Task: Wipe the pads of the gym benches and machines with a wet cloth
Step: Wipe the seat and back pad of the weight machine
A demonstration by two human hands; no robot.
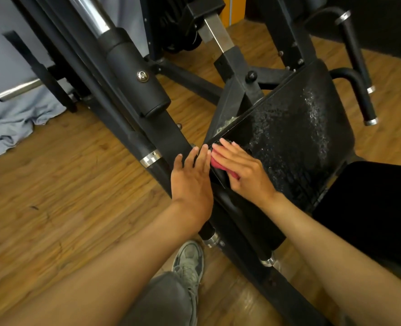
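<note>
A black back pad point(296, 137) of a gym machine slopes across the middle right, its surface speckled with wet streaks. My right hand point(244, 170) lies flat on the pad's lower left corner and presses a red cloth point(218, 164) against it; only the cloth's edge shows under the fingers. My left hand point(192, 180) is next to it, fingers straight, resting against the pad's left edge. A black seat pad point(369, 208) lies at the lower right.
The machine's black frame bars point(114, 90) and a chrome-ringed handle point(151, 158) run diagonally left of the pad. Handles point(359, 74) stick out at the upper right. Wooden floor point(53, 196) spreads left. Grey fabric point(18, 123) lies far left. My shoe point(190, 262) stands below.
</note>
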